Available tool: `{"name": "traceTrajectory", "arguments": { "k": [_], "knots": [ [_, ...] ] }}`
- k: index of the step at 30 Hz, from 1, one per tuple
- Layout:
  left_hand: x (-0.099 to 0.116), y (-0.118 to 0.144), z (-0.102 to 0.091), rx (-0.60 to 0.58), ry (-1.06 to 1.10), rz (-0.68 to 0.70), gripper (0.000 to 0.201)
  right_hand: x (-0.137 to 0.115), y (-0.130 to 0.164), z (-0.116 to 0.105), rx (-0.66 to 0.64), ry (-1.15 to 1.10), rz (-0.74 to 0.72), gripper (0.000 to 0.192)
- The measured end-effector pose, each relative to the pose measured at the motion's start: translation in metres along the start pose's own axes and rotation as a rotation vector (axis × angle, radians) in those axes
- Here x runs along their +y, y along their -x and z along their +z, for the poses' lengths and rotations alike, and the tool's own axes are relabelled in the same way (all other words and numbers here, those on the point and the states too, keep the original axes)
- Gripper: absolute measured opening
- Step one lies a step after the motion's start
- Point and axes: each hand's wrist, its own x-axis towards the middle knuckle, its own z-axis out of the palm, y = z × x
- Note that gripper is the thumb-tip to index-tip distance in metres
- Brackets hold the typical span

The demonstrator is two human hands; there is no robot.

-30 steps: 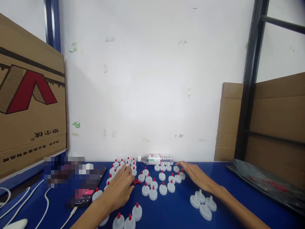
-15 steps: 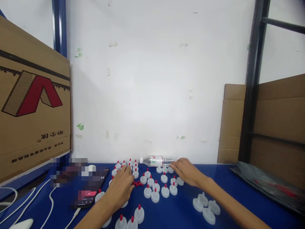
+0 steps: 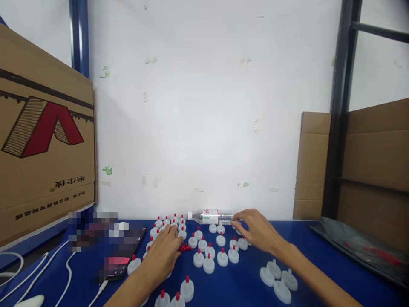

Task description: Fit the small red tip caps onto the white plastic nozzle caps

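We noted the left hand (image 3: pixel 162 256) flat, fingers spread, beside small loose red plastic tips (image 3: pixel 184 247), the right hand (image 3: pixel 255 230), fingers curled loosely, over white red-tipped nozzle caps (image 3: pixel 220 241) on the blue surface (image 3: pixel 239 285).

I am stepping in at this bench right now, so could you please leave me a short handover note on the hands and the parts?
Left hand: palm down beside a small pile of loose red plastic tips; grip hidden.
Right hand: fingers curled over white caps by the clear plastic bottle lying on its side.
Done: many round white plastic caps with red tips stand on the blue table.
Left: a few white caps without tips at right.
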Motion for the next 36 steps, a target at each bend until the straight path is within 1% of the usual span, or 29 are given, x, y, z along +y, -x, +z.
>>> {"name": "traceTrajectory", "arguments": {
  "k": [3,6,8,13,16,19,22,25,28,32,34,36],
  "knots": [
    [0.003,0.000,-0.003,-0.028,-0.013,0.002,0.027,-0.007,0.015,-0.006,0.061,-0.014,0.013,0.029],
    [0.006,-0.001,-0.005,-0.077,-0.021,0.002,0.024,-0.014,0.024,-0.002,0.103,-0.045,-0.010,0.020],
    [0.008,-0.001,-0.006,-0.090,-0.003,0.007,0.022,-0.017,0.025,0.001,0.118,-0.068,-0.018,0.018],
    [0.010,0.002,-0.007,-0.042,0.019,0.023,0.017,-0.027,0.025,0.001,0.109,-0.160,-0.073,0.020],
    [0.010,0.002,-0.010,0.012,0.051,0.058,0.020,-0.035,0.027,0.000,0.106,-0.198,-0.129,0.022],
    [0.009,0.000,-0.015,0.055,0.103,0.067,0.026,-0.042,0.029,-0.001,0.101,-0.214,-0.186,0.025],
    [0.006,0.000,-0.023,0.057,0.146,0.068,0.023,-0.049,0.031,-0.001,0.080,-0.219,-0.221,0.028],
    [0.001,0.004,-0.033,-0.006,0.241,0.085,0.016,-0.054,0.032,0.000,0.064,-0.223,-0.237,0.032],
    [-0.001,0.011,-0.041,-0.114,0.383,0.076,0.009,-0.058,0.034,0.000,0.054,-0.230,-0.256,0.034],
    [0.006,0.016,-0.045,-0.233,0.485,0.082,0.012,-0.060,0.034,-0.001,0.066,-0.239,-0.292,0.036],
    [0.011,0.017,-0.046,-0.250,0.504,0.113,0.015,-0.059,0.034,-0.001,0.079,-0.233,-0.298,0.036],
    [0.017,0.017,-0.047,-0.241,0.518,0.150,0.018,-0.059,0.034,-0.001,0.077,-0.225,-0.300,0.035]
  ]
}}
